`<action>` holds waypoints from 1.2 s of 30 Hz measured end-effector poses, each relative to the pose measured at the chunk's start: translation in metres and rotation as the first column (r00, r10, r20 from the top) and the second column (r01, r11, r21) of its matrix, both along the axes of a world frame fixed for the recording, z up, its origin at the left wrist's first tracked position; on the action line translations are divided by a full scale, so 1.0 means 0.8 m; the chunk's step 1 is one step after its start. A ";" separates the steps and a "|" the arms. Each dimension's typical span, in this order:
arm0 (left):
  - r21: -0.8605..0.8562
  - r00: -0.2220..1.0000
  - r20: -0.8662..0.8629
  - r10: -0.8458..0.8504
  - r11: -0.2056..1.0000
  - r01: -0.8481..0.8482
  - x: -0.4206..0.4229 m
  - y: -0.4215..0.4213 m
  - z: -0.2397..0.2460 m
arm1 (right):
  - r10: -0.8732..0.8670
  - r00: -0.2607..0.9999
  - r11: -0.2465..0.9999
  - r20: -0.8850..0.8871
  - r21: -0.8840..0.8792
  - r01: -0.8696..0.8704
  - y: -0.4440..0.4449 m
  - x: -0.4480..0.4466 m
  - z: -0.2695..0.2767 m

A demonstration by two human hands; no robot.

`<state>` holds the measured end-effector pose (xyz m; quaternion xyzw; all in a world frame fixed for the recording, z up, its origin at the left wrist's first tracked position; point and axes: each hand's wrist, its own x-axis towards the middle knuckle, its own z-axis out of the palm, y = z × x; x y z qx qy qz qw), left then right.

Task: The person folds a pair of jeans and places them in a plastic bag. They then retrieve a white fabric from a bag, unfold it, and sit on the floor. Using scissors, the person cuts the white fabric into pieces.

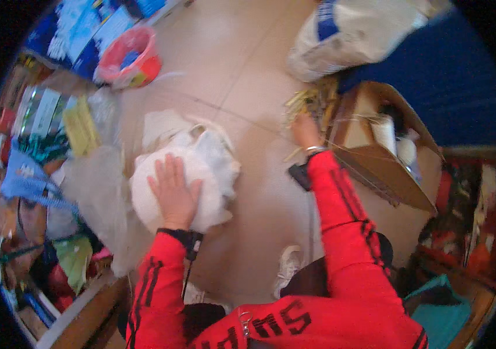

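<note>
My left hand (pixel 174 192) lies flat, fingers spread, on a round white bundle (pixel 143 187) that looks like cloth or a filled bag, resting on the floor. Crumpled white material (pixel 217 157) bunches around the bundle's upper right side. At the right, my right hand (pixel 306 131) reaches down to a pile of yellowish strips or sticks (pixel 300 102) beside an open cardboard box. Its fingertips are blurred among the strips, so whether it grips any cannot be told.
The cardboard box (pixel 418 187) holds white rolls or containers. A large white sack (pixel 352 39) stands at the upper right. A pink bin (pixel 152 65) with a liner is at the upper left. Clear plastic (pixel 99 209) and assorted packages line the left side.
</note>
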<state>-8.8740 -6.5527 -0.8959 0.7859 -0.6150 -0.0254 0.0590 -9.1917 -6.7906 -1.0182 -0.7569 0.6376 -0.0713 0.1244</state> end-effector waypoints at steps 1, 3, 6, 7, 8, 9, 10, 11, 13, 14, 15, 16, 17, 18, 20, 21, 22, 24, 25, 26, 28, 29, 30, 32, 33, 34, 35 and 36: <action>0.016 1.000 0.000 0.013 1.000 -0.013 0.001 0.002 -0.001 | 0.013 0.996 0.998 -0.088 0.054 -0.009 -0.018 -0.017 -0.002; 0.000 0.999 -0.035 0.013 1.000 -0.013 0.003 0.004 -0.003 | -0.088 0.996 0.995 0.016 0.049 0.087 -0.053 -0.047 -0.004; 0.005 0.998 -0.060 0.009 1.000 -0.008 0.005 0.005 -0.006 | 0.091 0.949 0.974 -0.302 -0.172 -0.148 -0.093 -0.074 -0.006; -0.006 0.997 -0.081 0.012 1.000 -0.012 0.005 0.005 -0.006 | 0.029 0.939 0.986 -0.342 -0.142 -0.083 -0.110 -0.074 -0.010; 0.004 0.997 -0.079 0.005 1.000 -0.005 0.005 0.005 -0.006 | 0.036 0.911 0.989 -0.410 -0.114 -0.091 -0.127 -0.074 -0.012; 0.003 0.997 -0.081 0.006 1.000 -0.006 0.005 0.004 -0.006 | 0.038 0.906 0.979 -0.423 -0.166 -0.118 -0.146 -0.078 -0.018; -0.015 0.996 -0.094 -0.006 1.000 0.005 0.006 0.004 -0.005 | -0.039 0.884 0.983 -0.465 -0.176 -0.049 -0.158 -0.078 -0.025; -0.022 0.996 -0.093 -0.005 1.000 0.003 0.006 0.003 -0.005 | 0.035 0.859 0.999 -0.510 0.011 -0.034 -0.177 -0.081 -0.031; 0.009 0.995 -0.096 -0.002 1.000 0.003 0.006 0.002 -0.004 | 0.160 0.794 0.962 -0.587 0.272 0.008 -0.201 -0.093 -0.054; 0.013 0.994 -0.109 0.003 1.000 -0.002 0.007 0.002 -0.003 | 0.187 0.764 0.962 -0.617 0.274 -0.015 -0.214 -0.098 -0.067; 0.025 0.995 -0.104 0.005 1.000 -0.002 0.006 0.002 -0.003 | 0.164 0.762 0.979 -0.627 0.201 -0.045 -0.222 -0.102 -0.079; 0.034 0.994 -0.107 0.012 0.999 -0.009 0.006 0.002 -0.002 | 0.118 0.756 0.992 -0.643 0.113 -0.059 -0.228 -0.104 -0.089; 0.041 0.993 -0.120 0.012 0.999 -0.007 0.006 0.002 0.000 | 0.087 0.727 0.995 -0.681 0.092 -0.033 -0.231 -0.105 -0.095; 0.033 0.994 -0.109 0.022 0.999 -0.018 0.005 0.002 0.001 | 0.027 0.816 1.000 -0.578 0.027 -0.014 -0.230 -0.104 -0.095; 0.012 0.994 -0.109 0.018 1.000 -0.017 0.005 0.002 0.003 | -0.101 0.897 0.991 -0.430 0.039 0.131 -0.220 -0.095 -0.080; 0.019 0.994 -0.103 0.025 1.000 -0.023 0.005 0.001 0.004 | -0.022 0.897 0.996 -0.441 0.071 0.059 -0.211 -0.089 -0.062; 0.028 0.995 -0.100 0.029 0.999 -0.026 0.005 0.001 0.004 | -0.046 0.944 0.997 -0.328 0.050 0.066 -0.201 -0.078 -0.040; 0.027 0.996 -0.090 0.025 0.999 -0.023 0.005 -0.001 0.004 | -0.191 0.959 0.981 -0.209 -0.022 0.191 -0.179 -0.049 0.010; 0.018 0.996 -0.082 0.021 1.000 -0.019 0.005 -0.002 0.004 | -0.150 0.972 0.988 -0.181 -0.052 0.143 -0.167 -0.032 0.038; -0.003 0.997 -0.075 0.009 1.000 -0.009 0.006 -0.003 0.003 | -0.151 0.970 0.988 -0.189 -0.047 0.145 -0.155 -0.016 0.067; -0.008 0.999 -0.047 0.015 1.000 -0.016 0.006 -0.004 0.001 | -0.074 0.992 0.972 -0.104 -0.228 0.049 -0.124 0.020 0.118; -0.021 0.999 -0.033 0.013 1.000 -0.014 0.006 -0.004 0.000 | -0.075 0.995 0.961 -0.063 -0.270 0.055 -0.111 0.041 0.140; -0.036 1.000 -0.019 0.007 0.999 -0.008 0.005 -0.005 -0.001 | -0.045 0.998 0.940 -0.034 -0.339 0.031 -0.097 0.058 0.163; -0.063 0.999 -0.016 0.029 0.998 -0.030 0.003 -0.008 -0.004 | 0.036 0.998 0.924 0.049 -0.381 -0.015 -0.054 0.083 0.203; -0.083 0.999 -0.010 0.045 0.995 -0.045 0.001 -0.011 -0.005 | 0.092 0.970 0.925 0.223 -0.381 0.000 -0.022 0.096 0.215; -0.032 0.995 0.012 0.101 0.994 -0.101 -0.001 -0.014 -0.006 | 0.178 0.945 0.900 0.273 -0.433 -0.044 0.013 0.108 0.226; -0.138 0.996 -0.022 0.083 0.987 -0.085 -0.003 -0.017 -0.006 | 0.240 0.915 0.904 0.325 -0.417 -0.089 0.046 0.123 0.236; -0.170 0.993 -0.039 0.107 0.979 -0.112 -0.004 -0.019 -0.006 | 0.344 0.875 0.865 0.341 -0.479 -0.153 0.076 0.144 0.243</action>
